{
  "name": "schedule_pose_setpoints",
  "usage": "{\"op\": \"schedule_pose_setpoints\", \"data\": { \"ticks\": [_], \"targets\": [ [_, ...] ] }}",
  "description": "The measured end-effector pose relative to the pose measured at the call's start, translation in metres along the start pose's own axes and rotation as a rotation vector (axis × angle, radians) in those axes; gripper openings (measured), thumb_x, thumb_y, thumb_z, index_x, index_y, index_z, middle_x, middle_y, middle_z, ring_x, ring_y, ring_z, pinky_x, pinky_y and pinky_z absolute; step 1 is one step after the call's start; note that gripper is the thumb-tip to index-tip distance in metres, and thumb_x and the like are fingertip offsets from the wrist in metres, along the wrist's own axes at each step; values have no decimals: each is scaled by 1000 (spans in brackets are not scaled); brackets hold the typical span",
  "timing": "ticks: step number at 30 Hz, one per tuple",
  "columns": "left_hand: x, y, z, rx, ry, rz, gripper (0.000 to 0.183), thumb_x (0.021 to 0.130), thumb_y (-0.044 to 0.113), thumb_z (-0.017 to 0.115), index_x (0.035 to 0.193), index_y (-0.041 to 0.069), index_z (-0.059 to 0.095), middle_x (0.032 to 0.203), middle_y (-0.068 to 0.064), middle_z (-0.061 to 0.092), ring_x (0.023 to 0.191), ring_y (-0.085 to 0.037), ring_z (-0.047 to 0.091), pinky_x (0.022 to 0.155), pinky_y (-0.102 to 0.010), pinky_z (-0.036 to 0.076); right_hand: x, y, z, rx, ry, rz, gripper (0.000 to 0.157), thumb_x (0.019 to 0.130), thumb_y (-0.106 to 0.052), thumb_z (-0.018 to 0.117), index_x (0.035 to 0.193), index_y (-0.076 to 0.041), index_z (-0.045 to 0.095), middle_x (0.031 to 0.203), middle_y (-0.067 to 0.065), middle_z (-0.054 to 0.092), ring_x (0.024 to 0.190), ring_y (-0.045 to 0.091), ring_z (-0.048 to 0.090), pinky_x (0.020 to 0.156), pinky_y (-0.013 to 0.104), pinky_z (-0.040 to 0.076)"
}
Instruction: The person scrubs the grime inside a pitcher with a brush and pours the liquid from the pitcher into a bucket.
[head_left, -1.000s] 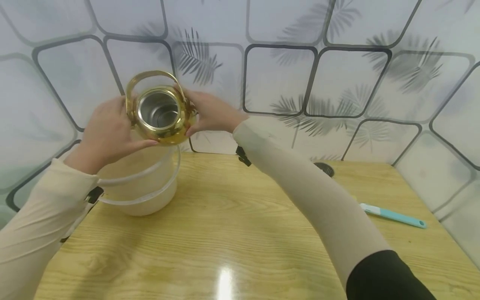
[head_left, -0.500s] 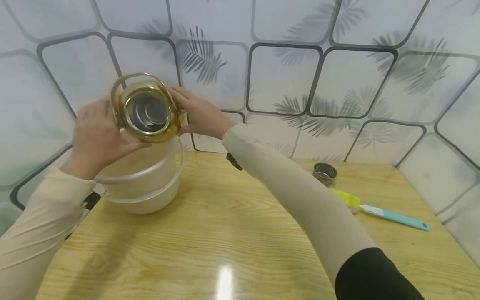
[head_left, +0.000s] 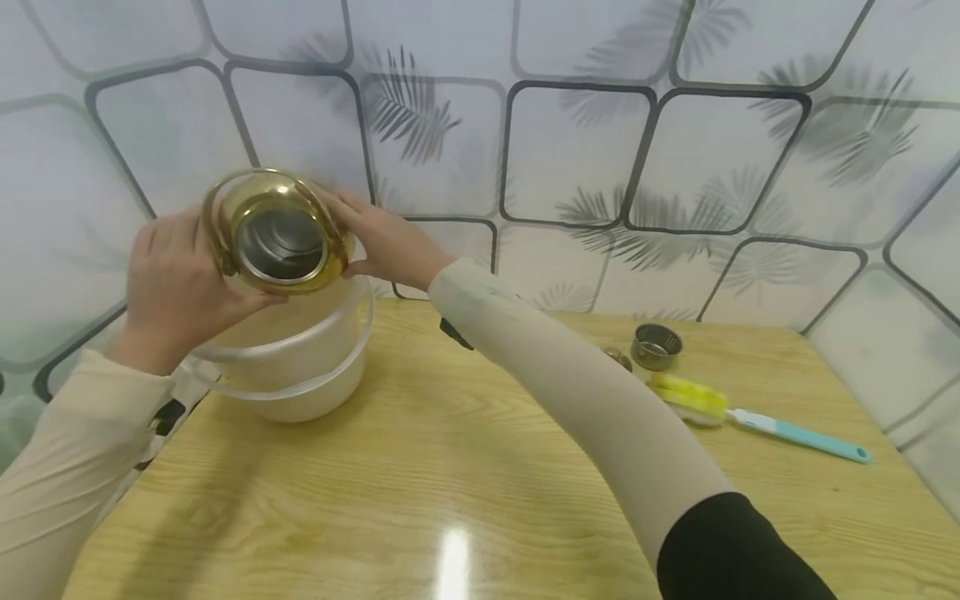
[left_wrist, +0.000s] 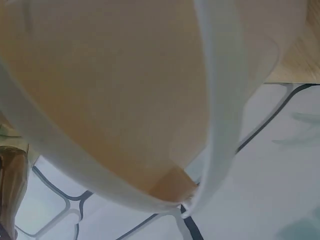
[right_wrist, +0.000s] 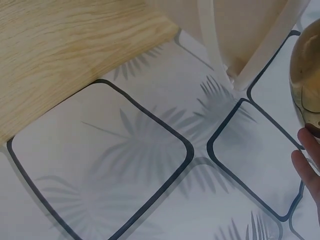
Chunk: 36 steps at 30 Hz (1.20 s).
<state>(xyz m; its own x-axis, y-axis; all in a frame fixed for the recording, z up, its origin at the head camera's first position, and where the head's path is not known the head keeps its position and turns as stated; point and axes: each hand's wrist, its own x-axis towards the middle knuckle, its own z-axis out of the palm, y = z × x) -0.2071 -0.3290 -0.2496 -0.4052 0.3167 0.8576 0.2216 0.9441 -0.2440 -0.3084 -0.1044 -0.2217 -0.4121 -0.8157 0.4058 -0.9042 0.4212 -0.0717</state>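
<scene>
A shiny gold teapot (head_left: 262, 196) without its lid is held up between both hands, its round opening and steel inside facing the head camera. My left hand (head_left: 176, 283) grips its left side, thumb along the underside. On the other side my right hand (head_left: 390, 246) holds the body, with the thumb low and fingers behind. Below hangs the mouth of a white plastic bucket (head_left: 307, 375), which the teapot overlaps in the head view. The left wrist view looks into this bucket, past its pale rim (left_wrist: 222, 75). Only a slice of the teapot (right_wrist: 306, 75) enters the right wrist view.
On the wooden table (head_left: 420, 467) at right lie a perforated metal strainer cup (head_left: 657, 347) and a yellow-headed brush (head_left: 693, 398) with a turquoise handle. A small metal piece (head_left: 618, 358) shows partly behind the right sleeve. A patterned wall (head_left: 577, 158) closes off the back.
Both hands have carried the teapot left and slightly down, and its tilt has changed. The right forearm shifted left, uncovering the strainer cup, the brush head and the small metal piece.
</scene>
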Motion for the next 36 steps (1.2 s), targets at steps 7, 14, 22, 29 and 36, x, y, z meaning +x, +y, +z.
{"op": "schedule_pose_setpoints", "data": {
  "ticks": [7,14,22,29,36],
  "targets": [
    [-8,6,1,-29,70,-22,110,71,87,31,135,-1,45,111,-26,56,88,-45,47,75,-54,37,2,-3,2,61,-8,-7,107,73,-25,78,152,-14,7,155,2,25,138,14,34,111,18,26],
    [-9,8,1,-62,58,-68,114,68,90,29,136,0,42,116,-27,54,96,-46,47,80,-56,34,1,-8,4,-9,22,3,99,75,-28,77,151,-16,15,151,3,28,130,15,44,107,20,34],
    [-11,5,0,-52,83,-115,113,67,91,29,139,4,37,118,-27,50,100,-44,44,82,-57,33,1,-14,8,-93,47,37,92,80,-30,73,151,-20,16,155,14,20,112,19,60,89,22,50],
    [-15,2,1,-56,112,-150,111,68,89,32,137,3,39,119,-27,48,100,-47,44,83,-59,33,3,-19,12,-158,116,-1,91,77,-31,75,150,-20,21,154,17,21,99,16,64,85,19,51],
    [-17,5,1,-71,157,-196,112,66,91,33,135,2,42,117,-26,50,99,-48,45,85,-60,33,3,-20,16,-210,227,-84,81,76,-27,76,145,-18,34,149,20,29,89,15,64,78,20,52]
  ]
}}
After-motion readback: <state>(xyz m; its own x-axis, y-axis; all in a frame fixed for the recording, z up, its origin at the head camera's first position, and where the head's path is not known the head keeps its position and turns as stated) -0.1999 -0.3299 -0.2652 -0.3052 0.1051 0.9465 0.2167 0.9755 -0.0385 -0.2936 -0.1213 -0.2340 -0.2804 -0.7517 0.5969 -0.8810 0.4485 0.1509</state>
